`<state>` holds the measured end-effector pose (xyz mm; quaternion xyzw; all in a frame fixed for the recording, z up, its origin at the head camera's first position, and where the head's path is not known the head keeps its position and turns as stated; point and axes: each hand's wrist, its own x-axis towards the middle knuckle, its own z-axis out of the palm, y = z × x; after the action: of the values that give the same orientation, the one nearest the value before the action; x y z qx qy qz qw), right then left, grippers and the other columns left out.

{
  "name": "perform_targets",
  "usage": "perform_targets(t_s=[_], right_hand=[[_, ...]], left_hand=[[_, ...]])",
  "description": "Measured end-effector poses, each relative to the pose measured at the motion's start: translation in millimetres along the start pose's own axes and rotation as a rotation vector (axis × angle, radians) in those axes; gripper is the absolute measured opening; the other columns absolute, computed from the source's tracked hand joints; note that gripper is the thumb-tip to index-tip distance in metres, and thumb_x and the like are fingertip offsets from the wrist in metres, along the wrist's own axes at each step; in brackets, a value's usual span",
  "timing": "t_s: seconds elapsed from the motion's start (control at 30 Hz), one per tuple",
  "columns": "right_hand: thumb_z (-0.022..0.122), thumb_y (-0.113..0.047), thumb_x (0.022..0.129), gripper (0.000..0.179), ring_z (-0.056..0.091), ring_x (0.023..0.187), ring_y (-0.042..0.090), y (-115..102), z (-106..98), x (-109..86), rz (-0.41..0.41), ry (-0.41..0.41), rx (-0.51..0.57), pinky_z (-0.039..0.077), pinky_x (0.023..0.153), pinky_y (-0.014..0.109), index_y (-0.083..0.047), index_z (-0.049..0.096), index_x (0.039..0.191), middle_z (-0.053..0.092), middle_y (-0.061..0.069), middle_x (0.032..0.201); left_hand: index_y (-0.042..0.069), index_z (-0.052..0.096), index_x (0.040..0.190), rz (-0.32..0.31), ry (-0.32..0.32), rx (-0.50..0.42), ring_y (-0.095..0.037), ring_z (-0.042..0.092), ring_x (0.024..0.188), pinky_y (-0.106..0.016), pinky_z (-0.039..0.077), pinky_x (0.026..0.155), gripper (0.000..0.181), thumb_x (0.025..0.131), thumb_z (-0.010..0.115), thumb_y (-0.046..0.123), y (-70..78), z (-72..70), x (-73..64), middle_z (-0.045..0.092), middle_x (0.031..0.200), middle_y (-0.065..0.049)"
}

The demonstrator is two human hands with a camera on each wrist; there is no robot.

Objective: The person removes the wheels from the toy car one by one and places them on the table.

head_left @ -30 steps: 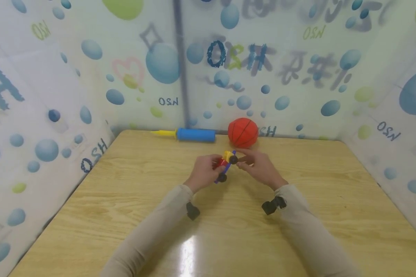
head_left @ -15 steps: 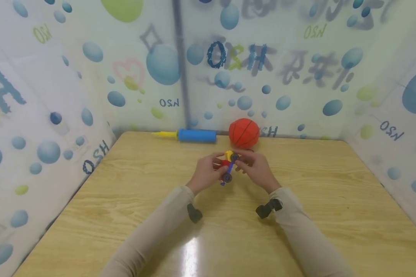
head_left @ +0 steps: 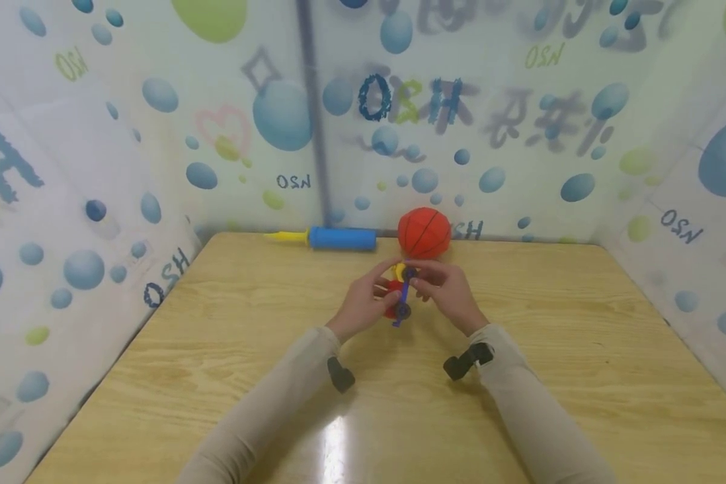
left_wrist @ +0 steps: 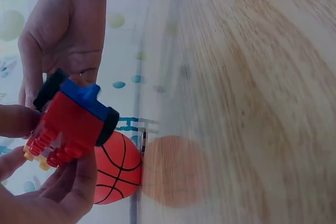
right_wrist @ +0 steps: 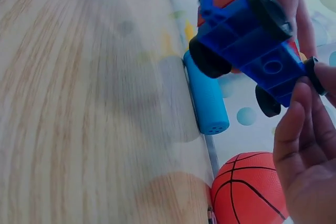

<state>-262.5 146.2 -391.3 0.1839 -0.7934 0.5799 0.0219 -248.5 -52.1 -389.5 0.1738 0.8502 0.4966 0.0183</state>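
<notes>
A toy car (head_left: 406, 289) built of blocks is held up above the table between both hands. It has a blue chassis (right_wrist: 252, 40), black wheels, a red block (left_wrist: 71, 124) and a yellow block (head_left: 399, 271). My left hand (head_left: 363, 302) grips the car by its red and yellow blocks, thumb on the near side. My right hand (head_left: 450, 292) pinches a black wheel (right_wrist: 314, 75) at the car's far end between thumb and fingers. The chassis underside faces the right wrist camera. In the left wrist view, the left fingers partly hide the yellow block.
A red toy basketball (head_left: 424, 232) rests at the table's back edge, just beyond the hands. Left of it lies a blue hand pump (head_left: 343, 238) with a yellow nozzle (head_left: 287, 236). Patterned walls border the wooden table (head_left: 248, 289) at the back and sides.
The toy car has turned, its near end swinging right and its blue underside coming toward the head camera. The right hand has moved slightly left, closer in on the wheel.
</notes>
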Motion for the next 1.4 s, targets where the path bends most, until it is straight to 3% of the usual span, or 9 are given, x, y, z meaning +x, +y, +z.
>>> perform_targets(t_s=[0.2, 0.4, 0.53, 0.73, 0.83, 1.1, 1.23, 1.4], right_hand=[[0.068, -0.009, 0.094, 0.033, 0.061, 0.069, 0.017, -1.1, 1.8, 0.9, -0.018, -0.012, 0.001, 0.055, 0.064, 0.033, -0.010, 0.066, 0.127, 0.069, 0.016, 0.096], [0.069, -0.009, 0.093, 0.034, 0.059, 0.067, 0.019, -3.9, 5.6, 1.9, -0.050, -0.044, 0.005, 0.055, 0.062, 0.034, -0.009, 0.066, 0.126, 0.067, 0.003, 0.089], [0.070, -0.012, 0.093, 0.032, 0.055, 0.063, 0.020, -4.7, 7.4, 3.1, -0.038, -0.072, 0.009, 0.050, 0.055, 0.031, -0.010, 0.067, 0.125, 0.063, 0.001, 0.080], [0.067, -0.015, 0.097, 0.026, 0.054, 0.070, 0.041, -4.6, 8.2, 3.8, -0.041, -0.117, 0.012, 0.044, 0.049, 0.023, -0.012, 0.068, 0.122, 0.063, 0.005, 0.082], [0.065, -0.016, 0.098, 0.025, 0.054, 0.073, 0.045, -4.8, 8.5, 4.1, -0.044, -0.136, 0.005, 0.045, 0.050, 0.024, -0.013, 0.068, 0.122, 0.063, 0.007, 0.084], [0.067, -0.010, 0.095, 0.020, 0.057, 0.065, 0.018, -3.6, 8.8, 6.6, -0.024, -0.144, 0.010, 0.050, 0.054, 0.028, -0.006, 0.069, 0.115, 0.062, 0.005, 0.078], [0.068, -0.010, 0.094, 0.016, 0.056, 0.065, 0.021, -4.0, 8.6, 6.0, -0.038, -0.141, -0.022, 0.049, 0.054, 0.028, -0.007, 0.069, 0.110, 0.061, 0.005, 0.076], [0.069, -0.009, 0.093, 0.015, 0.058, 0.068, 0.019, -3.0, 9.8, 5.8, -0.067, -0.145, -0.059, 0.048, 0.055, 0.026, -0.006, 0.070, 0.108, 0.063, 0.007, 0.080]], left_hand=[[0.026, 0.044, 0.150, -0.001, 0.003, -0.065, -0.031, 0.069, 0.109, -0.042, 0.058, 0.094, 0.060, 0.097, 0.066, 0.013, 0.0, 4.0, -0.6, 0.066, 0.125, -0.017], [0.028, 0.048, 0.146, -0.010, 0.036, -0.066, -0.028, 0.069, 0.101, -0.040, 0.060, 0.088, 0.056, 0.095, 0.069, 0.018, 1.9, 5.1, -1.5, 0.068, 0.119, -0.014], [0.029, 0.050, 0.144, -0.016, 0.051, -0.064, -0.027, 0.070, 0.098, -0.039, 0.060, 0.086, 0.054, 0.095, 0.070, 0.018, 2.6, 4.6, -2.1, 0.068, 0.118, -0.013], [0.027, 0.051, 0.142, -0.006, 0.050, -0.063, -0.025, 0.066, 0.107, -0.041, 0.059, 0.092, 0.052, 0.095, 0.070, 0.017, 1.6, 3.7, -2.5, 0.065, 0.125, -0.010], [0.026, 0.052, 0.141, 0.010, 0.050, -0.065, -0.026, 0.064, 0.112, -0.042, 0.058, 0.095, 0.050, 0.095, 0.069, 0.018, 1.3, 3.1, -3.3, 0.063, 0.129, -0.010], [0.022, 0.054, 0.142, 0.019, 0.066, -0.032, -0.028, 0.071, 0.099, -0.039, 0.061, 0.086, 0.050, 0.094, 0.070, 0.017, 0.2, 3.1, -2.9, 0.069, 0.115, -0.014], [0.017, 0.056, 0.141, 0.036, 0.069, -0.001, -0.027, 0.071, 0.092, -0.037, 0.062, 0.081, 0.051, 0.093, 0.072, 0.016, -1.4, 3.9, -0.9, 0.072, 0.107, -0.015], [0.015, 0.057, 0.141, -0.011, 0.049, -0.003, -0.026, 0.070, 0.094, -0.038, 0.062, 0.082, 0.053, 0.091, 0.073, 0.016, -0.3, 1.8, 0.1, 0.072, 0.108, -0.014]])
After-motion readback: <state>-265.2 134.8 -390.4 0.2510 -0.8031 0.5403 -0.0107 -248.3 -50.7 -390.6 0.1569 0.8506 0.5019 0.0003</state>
